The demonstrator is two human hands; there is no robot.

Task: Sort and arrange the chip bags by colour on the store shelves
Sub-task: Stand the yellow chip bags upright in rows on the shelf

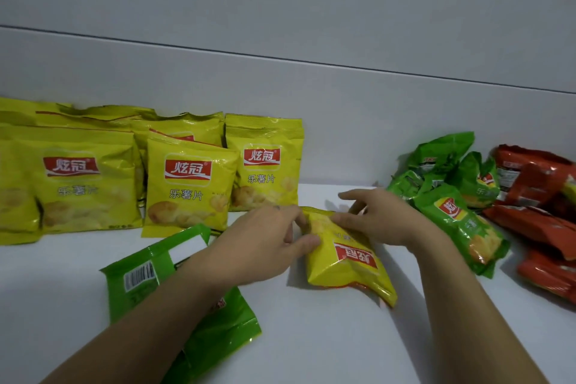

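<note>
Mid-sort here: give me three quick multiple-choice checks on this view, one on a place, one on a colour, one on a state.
1. The red bags lie:
A) at the far right of the shelf
B) at the far left
C) under the left forearm

2. The held bag, pinched by the left hand and touched by the right hand, is:
A) green
B) yellow
C) red

3. The green bag under the left forearm is:
A) standing upright
B) lying flat, barcode up
C) torn open

Key:
1 A: they sit at the right edge, beyond the green pile.
2 B: its face is yellow, with the logo upside down.
3 B: its barcode faces the camera.
</note>
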